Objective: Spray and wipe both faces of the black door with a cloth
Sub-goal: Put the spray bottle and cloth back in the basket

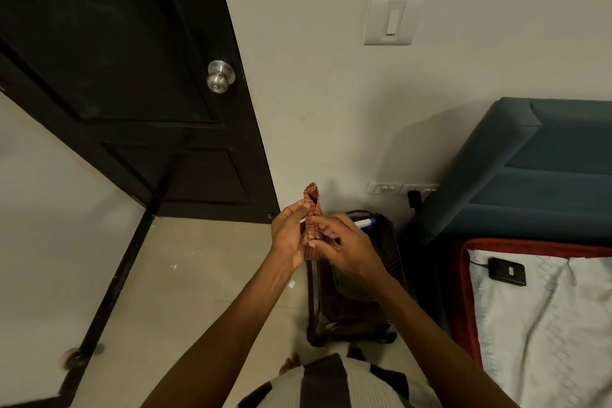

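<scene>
Both hands are meeting in front of the person's chest, low in the middle of the view, around an orange checked cloth [311, 225]. The left hand [289, 238] is holding the cloth with its fingers curling over the cloth's upper part and its palm against the left side. The right hand [344, 247] is pinching the lower part of the cloth from the right, thumb and fingertips closing on the fabric. The cloth is standing upright between them as a folded strip, its top end sticking up above the fingers. A white object with a blue tip [366, 223] is showing just behind the right hand; what it is cannot be told.

Under the hands a dark bag [351, 301] is sitting on the tiled floor [185, 275], against the wall. The black door [126, 76] is filling the upper left, standing open with its free edge toward the wall and its lower corner reaching the floor just left of the hands. A silver knob [220, 76] is sitting near that edge. On the white wall [314, 76] a light switch [394, 18] is mounted high, and a socket strip [400, 189] is running low near the floor. To the right, a bed with a teal headboard [536, 169] is carrying a pale sheet [536, 325], with a small black device [506, 271] lying on it.
</scene>
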